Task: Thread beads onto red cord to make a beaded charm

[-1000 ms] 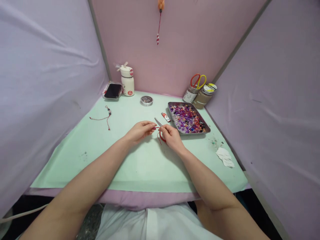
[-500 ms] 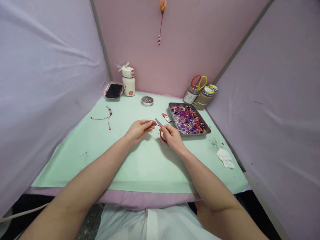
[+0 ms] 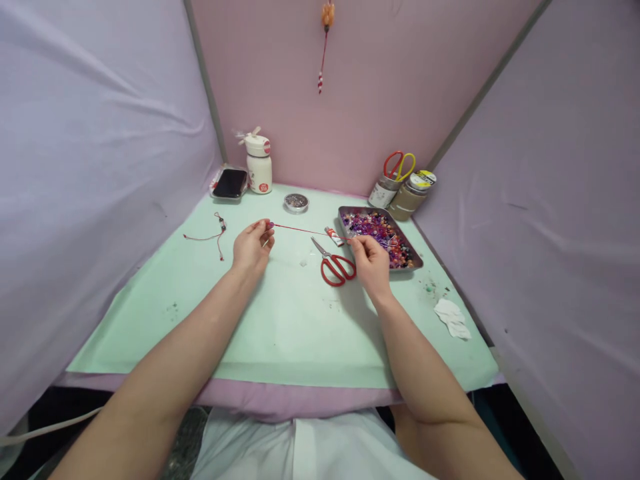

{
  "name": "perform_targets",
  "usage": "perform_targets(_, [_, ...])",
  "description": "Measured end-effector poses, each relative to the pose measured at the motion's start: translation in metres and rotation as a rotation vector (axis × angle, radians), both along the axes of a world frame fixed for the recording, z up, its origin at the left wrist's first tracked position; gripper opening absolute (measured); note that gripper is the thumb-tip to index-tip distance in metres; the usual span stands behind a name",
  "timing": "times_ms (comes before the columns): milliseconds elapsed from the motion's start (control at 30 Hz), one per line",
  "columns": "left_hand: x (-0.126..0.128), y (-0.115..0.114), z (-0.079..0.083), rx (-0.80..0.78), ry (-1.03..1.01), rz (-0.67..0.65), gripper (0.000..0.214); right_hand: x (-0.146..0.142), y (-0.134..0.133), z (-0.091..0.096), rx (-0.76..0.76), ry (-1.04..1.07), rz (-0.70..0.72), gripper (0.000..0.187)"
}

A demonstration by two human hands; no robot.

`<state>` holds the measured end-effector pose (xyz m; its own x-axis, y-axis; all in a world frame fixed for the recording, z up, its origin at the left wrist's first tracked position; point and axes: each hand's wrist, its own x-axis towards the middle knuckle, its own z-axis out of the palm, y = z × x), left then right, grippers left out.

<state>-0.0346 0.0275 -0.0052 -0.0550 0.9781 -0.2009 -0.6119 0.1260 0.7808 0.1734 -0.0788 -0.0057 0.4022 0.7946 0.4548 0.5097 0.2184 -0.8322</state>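
Observation:
A thin red cord (image 3: 305, 231) stretches straight between my two hands above the table. My left hand (image 3: 253, 245) pinches its left end, where a small purple bead (image 3: 271, 225) shows at the fingertips. The other end is pinched by my right hand (image 3: 371, 259), held over the left edge of the bead tray. Below the cord, a pair of red-handled scissors (image 3: 336, 265) lies on the table, blades toward the upper left. Close behind the scissors is a small red and white tube (image 3: 334, 236).
The metal tray (image 3: 421, 265) holds many purple, red and clear beads. Behind it stand a can with scissors (image 3: 383, 192) and a jar (image 3: 410, 199). A round dish (image 3: 297, 203), white bottle (image 3: 259, 172), phone (image 3: 231, 183), beaded cord (image 3: 221, 230) and crumpled tissue (image 3: 452, 319) lie around.
My hands have moved apart, left hand leftward and right hand rightward, drawing the red cord out straight. The scissors, earlier partly hidden by my right hand, now show fully.

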Motion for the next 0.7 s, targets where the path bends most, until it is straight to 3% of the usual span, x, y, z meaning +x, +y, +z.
perform_targets(200, [-0.003,0.003,-0.001,-0.005,-0.037,0.021,0.005,0.014,0.002,0.002,0.046,-0.005,-0.119,0.025])
perform_targets(400, [-0.007,0.004,0.006,-0.031,-0.038,-0.026,0.007,0.014,0.003,0.0,0.054,-0.008,-0.125,0.025])
perform_targets(500, [-0.012,0.007,0.01,-0.036,0.039,-0.117,0.004,0.014,0.003,0.0,0.038,0.014,-0.097,0.026])
perform_targets(700, [-0.02,0.01,0.01,0.066,0.298,-0.157,0.011,0.012,0.003,0.001,0.015,0.054,-0.055,0.026])
